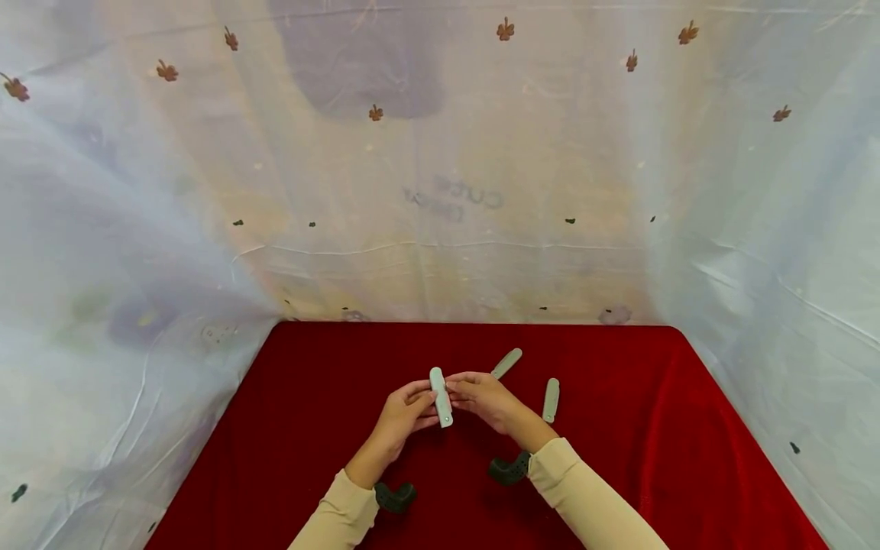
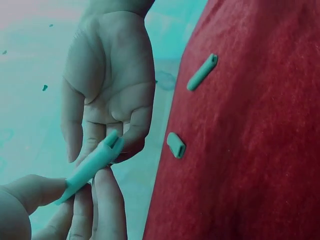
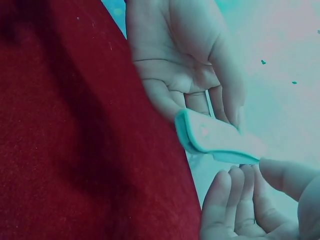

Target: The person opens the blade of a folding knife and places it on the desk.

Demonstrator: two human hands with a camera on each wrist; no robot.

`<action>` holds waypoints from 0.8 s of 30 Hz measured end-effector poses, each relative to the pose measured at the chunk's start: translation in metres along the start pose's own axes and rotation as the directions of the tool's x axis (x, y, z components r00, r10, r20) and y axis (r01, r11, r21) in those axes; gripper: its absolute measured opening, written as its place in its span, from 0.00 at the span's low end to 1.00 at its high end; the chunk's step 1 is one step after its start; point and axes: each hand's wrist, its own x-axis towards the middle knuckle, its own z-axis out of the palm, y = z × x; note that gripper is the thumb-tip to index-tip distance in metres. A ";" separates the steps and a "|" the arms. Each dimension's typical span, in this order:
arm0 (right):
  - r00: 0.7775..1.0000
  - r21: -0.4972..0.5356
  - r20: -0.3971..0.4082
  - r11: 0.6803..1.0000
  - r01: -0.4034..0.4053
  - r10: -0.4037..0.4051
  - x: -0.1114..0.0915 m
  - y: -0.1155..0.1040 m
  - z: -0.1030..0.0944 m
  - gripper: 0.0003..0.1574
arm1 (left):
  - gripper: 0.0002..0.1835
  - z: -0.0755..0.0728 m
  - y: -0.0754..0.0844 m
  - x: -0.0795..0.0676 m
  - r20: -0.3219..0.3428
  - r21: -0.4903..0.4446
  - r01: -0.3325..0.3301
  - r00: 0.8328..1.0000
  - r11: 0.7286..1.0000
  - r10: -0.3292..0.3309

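Observation:
A pale, slim folding knife (image 1: 441, 397) is held up between both hands, with a small pivot mark at its near end in the head view. My left hand (image 1: 401, 418) grips it from the left, thumb on its face and fingers behind. At its right edge, my right hand (image 1: 490, 400) pinches with thumb and fingertips. In the right wrist view, a slot runs along the edge of the knife (image 3: 215, 134), and the right thumb (image 3: 282, 175) meets its tapered end. The left wrist view shows the left thumb (image 2: 37, 192) against one end.
Two more pale folding knives lie on the red cloth (image 1: 309, 428): one (image 1: 509, 362) angled behind the right hand, the other (image 1: 551, 400) to the right of it. Dark curved wrist pieces sit under the left wrist (image 1: 396, 498) and right wrist (image 1: 509, 468). A patterned curtain (image 1: 440, 168) surrounds the table.

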 end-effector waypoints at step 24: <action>0.999 0.009 0.043 1.000 -0.021 0.021 -0.007 0.000 -0.008 0.16 | 0.24 0.007 0.002 0.005 0.110 0.001 0.017 0.994 1.000 -0.017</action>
